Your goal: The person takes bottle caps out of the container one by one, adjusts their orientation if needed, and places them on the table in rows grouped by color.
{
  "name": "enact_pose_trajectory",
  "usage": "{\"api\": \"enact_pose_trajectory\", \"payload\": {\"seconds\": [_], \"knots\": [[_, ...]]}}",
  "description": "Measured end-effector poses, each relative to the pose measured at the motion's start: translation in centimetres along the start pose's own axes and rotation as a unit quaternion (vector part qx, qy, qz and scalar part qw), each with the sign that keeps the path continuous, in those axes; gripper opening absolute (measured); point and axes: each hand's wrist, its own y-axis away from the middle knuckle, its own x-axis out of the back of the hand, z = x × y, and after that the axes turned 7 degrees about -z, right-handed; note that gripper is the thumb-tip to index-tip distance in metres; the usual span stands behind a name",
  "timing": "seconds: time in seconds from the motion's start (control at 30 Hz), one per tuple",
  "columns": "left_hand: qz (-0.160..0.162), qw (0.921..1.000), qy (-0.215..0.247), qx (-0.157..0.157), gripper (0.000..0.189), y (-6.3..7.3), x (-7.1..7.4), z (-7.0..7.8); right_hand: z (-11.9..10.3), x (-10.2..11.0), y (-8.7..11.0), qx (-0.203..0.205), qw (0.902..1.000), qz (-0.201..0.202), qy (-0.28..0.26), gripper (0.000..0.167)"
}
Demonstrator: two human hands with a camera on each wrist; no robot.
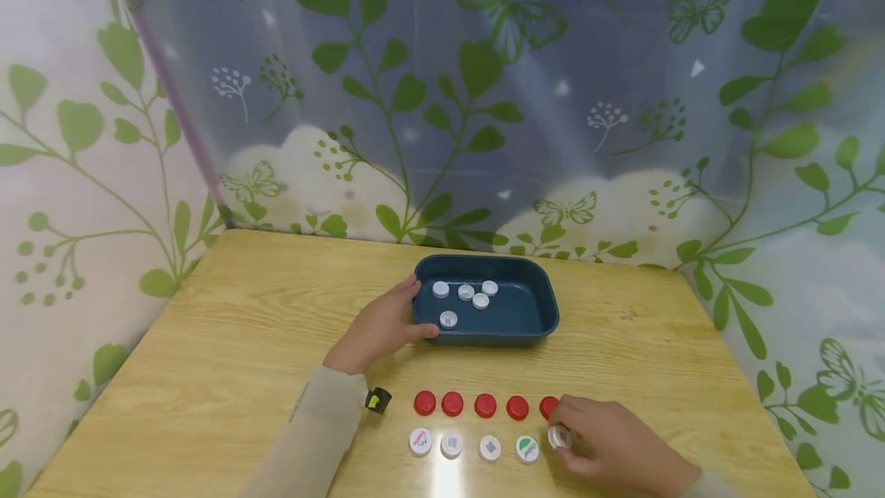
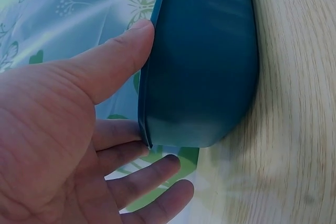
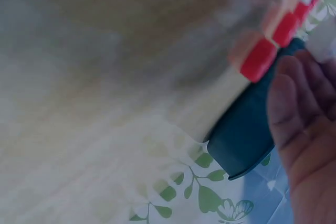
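Observation:
A dark blue plastic tub (image 1: 525,336) stands at the back of the table with several white bottle caps (image 1: 440,290) inside. My left hand (image 1: 380,325) holds its left end, thumb on the front rim and fingers at the far left side; in the left wrist view the last two fingers extend past the tub. At the front right, my right hand (image 1: 608,436) pinches a white bottle cap (image 1: 559,436) between thumb and fingers, at the right end of a row of white caps (image 1: 489,448). Just behind it is a red bottle cap (image 1: 549,406), partly covered by the fingers.
Several red caps (image 1: 485,406) form a row between the tub and the white caps. The wooden table (image 1: 276,290) meets a patterned curtain (image 1: 429,137) right behind the tub. A dark wrist device (image 1: 378,400) sits at the left sleeve.

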Motion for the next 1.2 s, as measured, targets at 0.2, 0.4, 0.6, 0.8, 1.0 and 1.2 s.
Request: {"api": "enact_pose_trajectory", "payload": {"seconds": [0.2, 0.4, 0.6, 0.8, 1.0, 1.2], "knots": [[0.001, 1.0000, -0.003, 0.003, 0.092, 0.0, -0.2, 0.2, 0.0, -1.2, 0.9, -0.023, 0.9992, -0.030, 0.007, 0.008], [0.001, 1.0000, 0.006, 0.001, 0.091, 0.1, 0.0, 0.4, -0.5, -0.8, 0.6, -0.058, 0.9970, -0.052, 0.002, 0.006], [0.004, 0.9999, 0.012, 0.003, 0.091, 0.1, 0.0, 0.3, -1.2, -0.5, 0.3, -0.085, 0.9943, -0.064, -0.003, 0.010], [-0.001, 0.9999, 0.012, 0.010, 0.092, 0.1, -0.2, 0.2, -1.4, -0.7, 0.2, -0.105, 0.9913, -0.080, -0.001, 0.018], [0.002, 0.9999, 0.012, 0.001, 0.092, 0.0, -0.2, 0.2, -1.4, -0.8, 0.4, -0.113, 0.9899, -0.086, -0.010, 0.024], [-0.001, 0.9998, 0.019, 0.004, 0.092, 0.2, -0.1, 0.2, -1.1, -0.9, 0.4, -0.113, 0.9893, -0.089, -0.021, 0.026]]}}
